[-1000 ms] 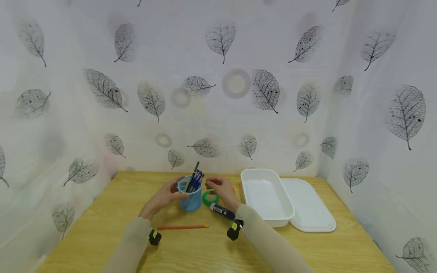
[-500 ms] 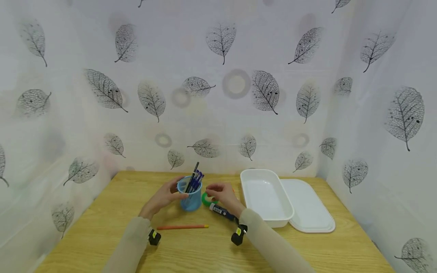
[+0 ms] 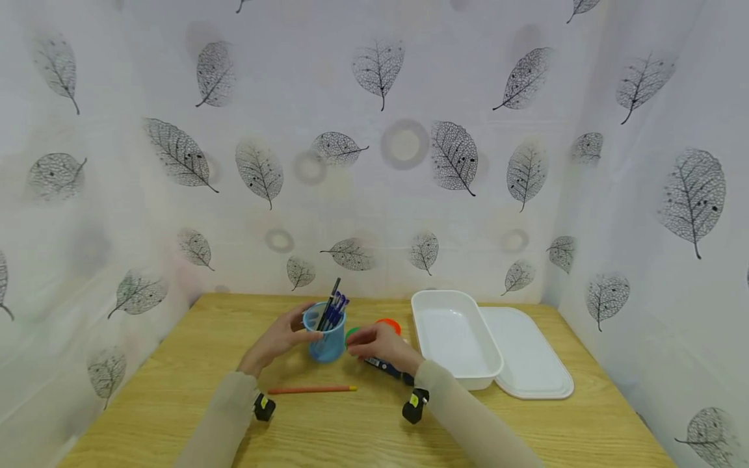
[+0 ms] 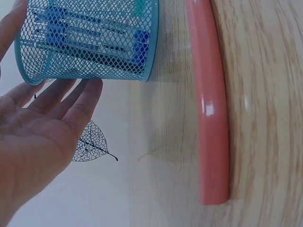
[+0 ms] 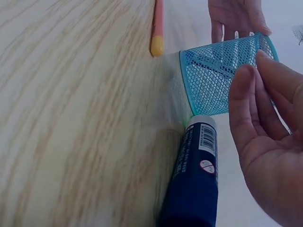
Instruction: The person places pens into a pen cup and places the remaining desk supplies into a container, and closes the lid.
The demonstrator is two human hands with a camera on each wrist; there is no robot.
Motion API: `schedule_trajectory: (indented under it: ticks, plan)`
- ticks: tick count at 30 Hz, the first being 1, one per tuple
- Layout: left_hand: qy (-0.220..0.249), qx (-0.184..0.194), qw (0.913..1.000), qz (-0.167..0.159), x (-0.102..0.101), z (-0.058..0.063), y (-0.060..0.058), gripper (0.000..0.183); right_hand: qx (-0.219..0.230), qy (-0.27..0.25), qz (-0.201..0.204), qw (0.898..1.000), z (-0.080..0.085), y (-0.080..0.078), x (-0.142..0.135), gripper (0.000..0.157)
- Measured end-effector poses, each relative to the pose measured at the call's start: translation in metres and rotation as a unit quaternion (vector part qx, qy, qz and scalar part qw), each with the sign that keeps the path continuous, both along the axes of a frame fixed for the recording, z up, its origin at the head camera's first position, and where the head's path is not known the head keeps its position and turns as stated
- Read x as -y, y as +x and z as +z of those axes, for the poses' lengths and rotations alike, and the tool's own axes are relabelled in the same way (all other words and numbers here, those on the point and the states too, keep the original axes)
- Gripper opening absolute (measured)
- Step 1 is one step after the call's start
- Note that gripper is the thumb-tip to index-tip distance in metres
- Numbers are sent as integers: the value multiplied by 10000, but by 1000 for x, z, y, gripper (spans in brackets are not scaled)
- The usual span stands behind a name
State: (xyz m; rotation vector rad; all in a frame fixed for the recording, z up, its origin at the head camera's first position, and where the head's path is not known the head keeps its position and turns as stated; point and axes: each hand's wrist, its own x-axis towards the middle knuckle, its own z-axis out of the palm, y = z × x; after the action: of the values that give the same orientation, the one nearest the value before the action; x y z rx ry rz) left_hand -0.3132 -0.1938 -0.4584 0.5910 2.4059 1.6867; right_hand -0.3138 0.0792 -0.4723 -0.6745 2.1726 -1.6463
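My left hand [image 3: 283,338] holds the blue mesh pen cup [image 3: 329,346] near its rim, thumb in front and fingers behind. Several pens [image 3: 335,313] and a dark pencil stand tilted inside the cup. Just right of it hovers my right hand [image 3: 383,344], loosely curled with nothing between thumb and fingers. Under that hand lies a dark blue glue stick [image 5: 194,175] with a pale cap, partly covered in the head view. A green tape roll [image 3: 352,333] sits beside the cup, mostly hidden by the right hand. Nearer to me, an orange pencil [image 3: 313,390] with a yellow end lies flat.
An orange-red ring-shaped item [image 3: 390,324] shows behind the right hand. To the right stands a white rectangular container [image 3: 456,338], and its white lid [image 3: 535,357] lies beyond it. A leaf-print curtain [image 3: 374,195] surrounds the wooden table [image 3: 328,429].
My right hand has lowered and drawn slightly toward me, away from the cup's rim, now covering more of the green tape and exposing the orange-red ring. The left hand and cup stay put.
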Motion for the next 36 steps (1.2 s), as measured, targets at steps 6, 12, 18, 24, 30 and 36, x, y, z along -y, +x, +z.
schedule_trajectory:
  ticks: [6, 12, 18, 24, 30, 36]
  plan:
    - [6, -9, 10000, 12, 0, -1, 0, 78, -499, 591, 514, 9957, -4, 2, 2, 25]
    - [-24, -18, 10000, 46, 0, -1, 0, 79, -498, 1169, 1401, 9820, -2, 10, 5, 28]
    - [-71, -46, 10000, 18, -1, -1, 0, 78, -392, 1531, 1544, 9753, -1, 16, 8, 28]
    - [-51, -41, 10000, 16, -1, -2, -1, 79, -543, 1682, 1682, 9698, -1, 19, 9, 29]
    - [-34, -33, 10000, 5, -1, -2, -2, 79, -738, 1812, 1866, 9627, -1, 19, 8, 29]
    - [-116, -31, 9999, 76, 0, -2, -1, 79, -1034, 1871, 2036, 9554, -7, 16, 9, 31]
